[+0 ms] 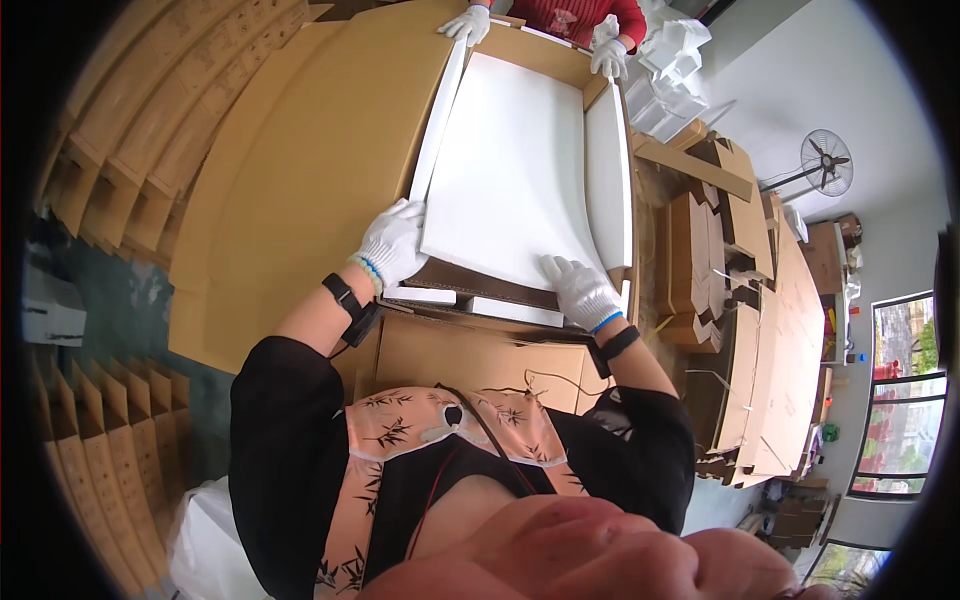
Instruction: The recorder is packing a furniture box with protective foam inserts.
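Under spread right hand [584,292]: white sheet [510,165], near edge; left hand [394,243] curled at corner, hold unclear.

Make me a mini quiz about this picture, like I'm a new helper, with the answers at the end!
1. True or false: the right hand is touching the white sheet.
2. Pick one: what colour are the sleeves of the person across the box?
a) green
b) red
c) blue
3. Fill in the blank: the round thing with blades at the upper right is a ____.

Key: 1. True. 2. b) red. 3. fan.
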A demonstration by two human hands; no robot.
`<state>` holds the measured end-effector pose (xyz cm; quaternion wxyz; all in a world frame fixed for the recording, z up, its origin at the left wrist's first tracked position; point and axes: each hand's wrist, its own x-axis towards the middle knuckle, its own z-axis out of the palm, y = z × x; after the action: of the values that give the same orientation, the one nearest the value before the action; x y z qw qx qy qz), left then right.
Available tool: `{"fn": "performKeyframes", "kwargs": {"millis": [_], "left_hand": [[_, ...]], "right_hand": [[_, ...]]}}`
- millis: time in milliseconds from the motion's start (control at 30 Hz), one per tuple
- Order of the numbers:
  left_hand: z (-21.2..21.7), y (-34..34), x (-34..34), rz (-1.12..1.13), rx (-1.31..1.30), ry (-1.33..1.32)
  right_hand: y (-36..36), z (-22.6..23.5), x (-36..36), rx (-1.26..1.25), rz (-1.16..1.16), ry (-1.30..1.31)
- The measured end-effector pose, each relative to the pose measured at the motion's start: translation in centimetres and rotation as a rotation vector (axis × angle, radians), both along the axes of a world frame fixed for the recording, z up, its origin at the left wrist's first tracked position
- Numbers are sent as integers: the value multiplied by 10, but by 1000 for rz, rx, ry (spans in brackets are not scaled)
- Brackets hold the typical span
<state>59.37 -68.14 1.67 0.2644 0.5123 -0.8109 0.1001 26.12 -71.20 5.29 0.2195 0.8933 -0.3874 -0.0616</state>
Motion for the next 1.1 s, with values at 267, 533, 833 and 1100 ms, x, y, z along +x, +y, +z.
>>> {"fn": "performKeyframes", "kwargs": {"millis": [267,533,833,1100], "left_hand": [[-26,37,-3,48,39,144],[-33,17,3,326,56,326],[-21,21,-10,284,107,76],[-33,13,-12,339,-129,180]], "right_hand": [[-51,-6,-15,593,93,82],[-49,1,-2,615,-59,148],[-37,-27,55,360,714,330],[-34,-18,77,415,746,382]]}}
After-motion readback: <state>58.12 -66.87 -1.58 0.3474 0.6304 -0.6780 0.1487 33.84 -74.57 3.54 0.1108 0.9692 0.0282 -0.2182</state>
